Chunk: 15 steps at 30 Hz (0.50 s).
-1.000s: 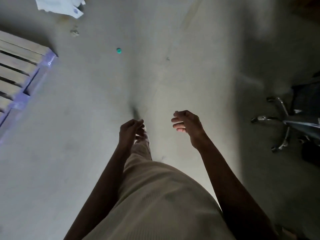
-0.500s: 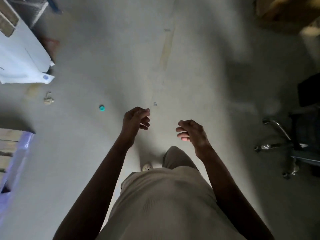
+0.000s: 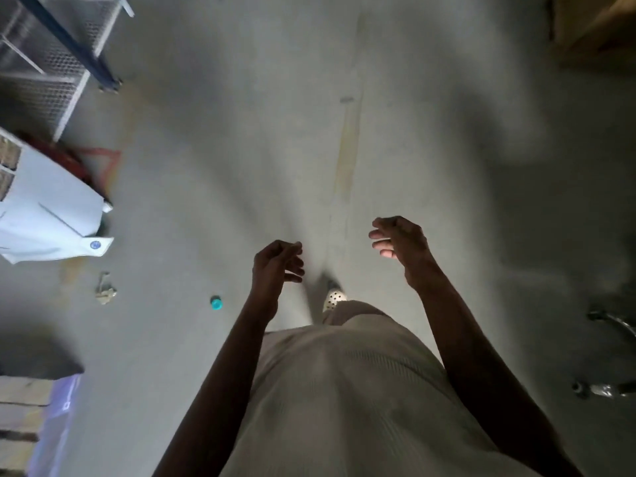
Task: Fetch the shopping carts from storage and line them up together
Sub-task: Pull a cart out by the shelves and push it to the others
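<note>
Left hand (image 3: 277, 261) and right hand (image 3: 399, 241) hung loosely curled, empty (no cart in view). This looked like the walk to storage; the next move called for finding a cart handle

Dim overall, low contrast. The floor (image 3: 213, 187) reads mid-grey, lightest down the centre; its right side drops into heavy shadow. The forearms (image 3: 481, 356) are near-silhouette; light catches the fingertips of the right hand (image 3: 402, 246). At left the white carton (image 3: 51, 208) is the brightest patch, bluish. Violet glow on the pallet (image 3: 24, 397) edge. Motion blur softens the shoe (image 3: 334, 298). The shelf frame (image 3: 69, 46) bows near the corner.
</note>
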Motion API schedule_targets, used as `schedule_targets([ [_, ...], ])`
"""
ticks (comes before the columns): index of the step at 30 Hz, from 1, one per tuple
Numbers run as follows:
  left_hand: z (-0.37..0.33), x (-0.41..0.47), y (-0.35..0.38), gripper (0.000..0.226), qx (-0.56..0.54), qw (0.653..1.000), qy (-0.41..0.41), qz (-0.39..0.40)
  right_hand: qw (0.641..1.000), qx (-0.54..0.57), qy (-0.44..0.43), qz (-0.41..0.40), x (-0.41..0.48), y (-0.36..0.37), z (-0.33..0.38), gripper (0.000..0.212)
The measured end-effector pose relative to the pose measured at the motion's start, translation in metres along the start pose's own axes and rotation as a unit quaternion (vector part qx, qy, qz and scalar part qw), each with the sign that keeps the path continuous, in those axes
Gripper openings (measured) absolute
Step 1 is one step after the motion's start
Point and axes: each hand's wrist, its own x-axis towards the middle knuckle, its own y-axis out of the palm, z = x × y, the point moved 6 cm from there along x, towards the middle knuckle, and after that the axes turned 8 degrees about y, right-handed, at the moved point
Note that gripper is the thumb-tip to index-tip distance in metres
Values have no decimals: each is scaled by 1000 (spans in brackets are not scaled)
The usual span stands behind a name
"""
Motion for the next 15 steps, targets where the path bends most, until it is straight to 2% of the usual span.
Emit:
schedule_targets([
  [6,-78,157,3,20,-51,998,-6,-44,999,-28,-33,13,109,47,176,23],
  [8,-96,217,5,23,-55,997,-12,-47,999,-42,-27,23,153,70,212,22],
  [11,-127,323,7,14,-78,996,-14,-37,998,-43,-12,33,226,110,263,22],
  [15,-178,471,-8,16,-45,999,-11,-19,999,-27,20,30,312,166,344,20],
])
